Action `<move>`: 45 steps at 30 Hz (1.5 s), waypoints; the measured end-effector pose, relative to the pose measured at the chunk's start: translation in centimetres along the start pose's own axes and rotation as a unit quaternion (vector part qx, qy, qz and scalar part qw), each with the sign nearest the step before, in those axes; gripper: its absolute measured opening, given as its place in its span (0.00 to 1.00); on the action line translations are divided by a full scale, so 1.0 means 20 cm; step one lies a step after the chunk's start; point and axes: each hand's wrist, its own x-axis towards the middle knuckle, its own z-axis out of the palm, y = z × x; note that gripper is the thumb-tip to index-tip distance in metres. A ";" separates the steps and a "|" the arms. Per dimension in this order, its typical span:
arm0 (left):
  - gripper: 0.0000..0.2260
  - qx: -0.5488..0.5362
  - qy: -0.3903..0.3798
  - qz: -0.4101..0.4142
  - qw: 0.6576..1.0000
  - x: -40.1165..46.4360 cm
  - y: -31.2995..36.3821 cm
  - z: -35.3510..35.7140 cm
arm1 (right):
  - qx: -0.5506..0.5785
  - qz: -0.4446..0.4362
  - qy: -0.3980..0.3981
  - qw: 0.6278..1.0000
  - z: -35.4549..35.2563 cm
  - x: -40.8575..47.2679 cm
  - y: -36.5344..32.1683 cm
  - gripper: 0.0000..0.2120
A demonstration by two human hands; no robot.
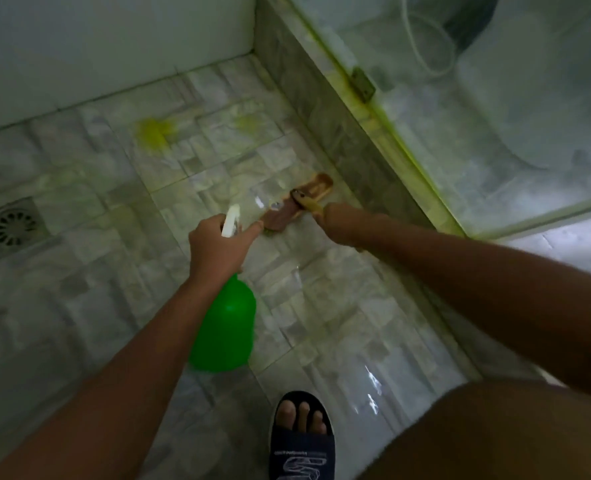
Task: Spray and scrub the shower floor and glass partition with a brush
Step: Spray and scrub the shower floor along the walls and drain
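While the brush worked the floor: both hands were busy at once, so the scrub wanted steady, overlapping strokes.
Left hand: the left hand (pixel 218 249) was curled round the neck of the green spray bottle (pixel 226 327), forefinger stretched forward beside the white nozzle (pixel 231 220), which pointed ahead over the floor.
Right hand: the right hand (pixel 339 225) was closed round the yellow handle (pixel 309 204) of the brush; its fingers were mostly hidden behind the wrist.
Brush: the brush (pixel 299 200) lay head-down on the shower floor (pixel 96 271), just beside the low tiled kerb (pixel 325 109) under the glass partition (pixel 495 133).
Cleaner: two yellow spray patches (pixel 154 133) sat unscrubbed further in, well apart from the brush; yellow-green residue ran along the partition's lower edge.
Drain: the floor drain (pixel 12 228) lay at the far left.
Doing it well: likely best to press the bristles flat, work from the kerb outward toward the yellow patches, then push the dirty liquid toward the drain.
Risk: the tiles gleamed wet, so the sandalled foot (pixel 302 438) needed firm footing.
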 end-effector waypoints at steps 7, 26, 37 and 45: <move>0.16 -0.049 0.067 -0.066 0.994 0.14 0.02 -0.24 | -0.019 -0.133 -0.006 0.991 -0.17 0.28 -0.42 0.21; 0.24 -0.003 0.109 -0.051 0.993 0.40 -0.02 -0.31 | -0.068 -0.043 0.007 0.997 -0.11 0.13 0.14 0.20; 0.28 -0.034 0.185 -0.064 0.980 0.47 -0.02 -0.38 | -0.047 -0.064 0.029 0.996 -0.35 0.35 -0.03 0.22; 0.27 0.043 0.198 -0.009 0.979 0.59 0.05 -0.53 | -0.063 -0.092 -0.009 0.994 -0.48 0.51 -0.13 0.19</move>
